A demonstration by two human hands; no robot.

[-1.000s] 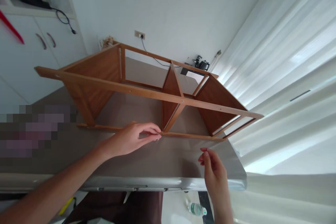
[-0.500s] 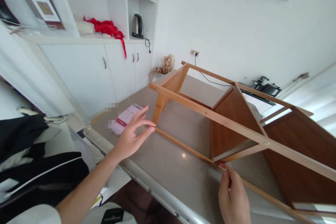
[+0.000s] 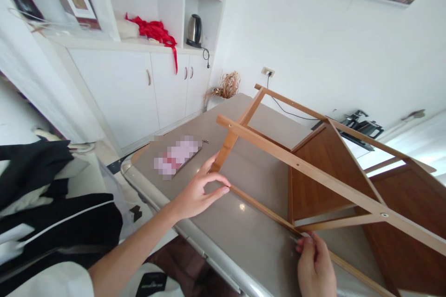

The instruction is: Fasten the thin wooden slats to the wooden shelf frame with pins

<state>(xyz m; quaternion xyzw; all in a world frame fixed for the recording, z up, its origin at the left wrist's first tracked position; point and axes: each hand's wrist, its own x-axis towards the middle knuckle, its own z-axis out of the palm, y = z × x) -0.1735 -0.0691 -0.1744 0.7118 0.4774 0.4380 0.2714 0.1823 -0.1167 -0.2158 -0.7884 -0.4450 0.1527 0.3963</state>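
A wooden shelf rack (image 3: 268,146) with brown panels lies on its side across the table. My left hand (image 3: 200,195) is at its near end, thumb and forefinger pinched at the end of the lower rail. The other fingers of that hand reach up against the short end crosspiece (image 3: 225,148). Farther right along the same rail, my right hand (image 3: 316,264) is closed, its fingertips at the joint beside a brown shelf panel (image 3: 320,176). Whatever sits between those fingertips is too small and too hidden to name.
A phone (image 3: 179,155), partly blurred out, lies on the grey table (image 3: 244,241) left of the rack. Dark clothes (image 3: 80,227) are heaped at lower left. White cabinets (image 3: 118,93) hold a kettle (image 3: 194,30) and red ribbon (image 3: 156,32). Dried plants (image 3: 228,86) stand behind the table.
The view has turned slightly, so the room and rack sit farther right in the picture. My left hand's outstretched fingers now rest at the end crosspiece. The right hand stays at the joint.
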